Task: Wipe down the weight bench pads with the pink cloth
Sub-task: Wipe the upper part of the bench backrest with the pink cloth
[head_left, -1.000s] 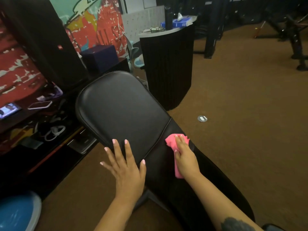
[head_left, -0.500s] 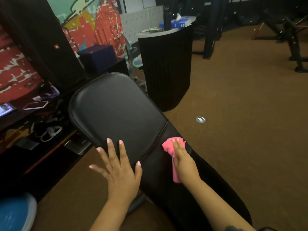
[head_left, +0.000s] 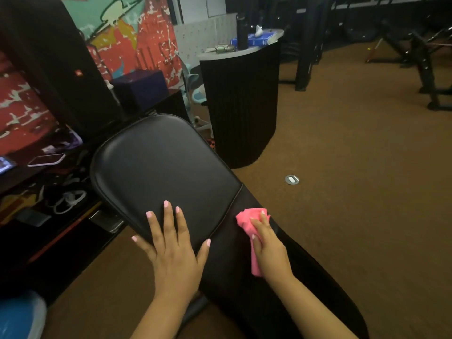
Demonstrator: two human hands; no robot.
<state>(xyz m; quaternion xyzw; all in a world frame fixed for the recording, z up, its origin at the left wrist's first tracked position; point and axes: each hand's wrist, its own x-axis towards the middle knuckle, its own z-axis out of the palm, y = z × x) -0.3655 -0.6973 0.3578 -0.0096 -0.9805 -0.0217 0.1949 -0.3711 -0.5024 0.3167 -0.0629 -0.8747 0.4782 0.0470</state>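
The black weight bench runs from the lower right up to the middle of the view. Its wide rounded pad [head_left: 161, 165] lies at the far end and the longer pad [head_left: 244, 272] comes toward me, split by a seam. My left hand [head_left: 175, 250] rests flat on the near edge of the wide pad, fingers spread, holding nothing. My right hand [head_left: 269, 245] presses the pink cloth [head_left: 249, 222] onto the longer pad just past the seam. Part of the cloth is hidden under my palm.
A black ribbed round counter [head_left: 241, 104] with a bottle and a blue box stands behind the bench. Low dark shelves [head_left: 46, 182] with phones and cables sit at left. Brown carpet [head_left: 354, 192] lies to the right, with gym frames [head_left: 425, 64] at the far right.
My right hand with the cloth has drawn slightly back toward me along the longer pad. My left hand stays flat on the wide pad's near edge. The view has shifted a little.
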